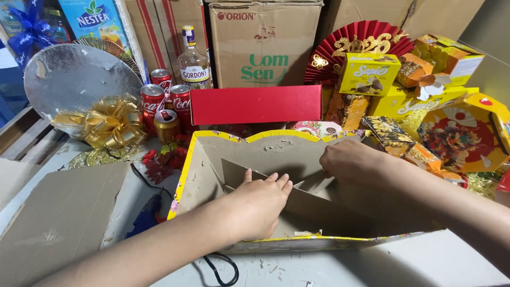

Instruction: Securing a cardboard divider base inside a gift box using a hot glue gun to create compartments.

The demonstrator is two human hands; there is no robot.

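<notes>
Both hands press flat and open, left hand (258,204) and right hand (348,161), on light, bendable cardboard dividers (297,199) inside the yellow-rimmed tray (187,175); edges suit gripping.

A gift-hamper packing room: stacked cardboard cartons (264,45) at 12 o'clock, soda cans (166,101) and gold ribbon bow (109,123) at 10, boxed sweets (368,73) at 2.

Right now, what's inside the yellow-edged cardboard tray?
Cardboard dividers inside the tray, with the left hand and right hand pressing on them. Hands cover part of the tray floor.
</notes>
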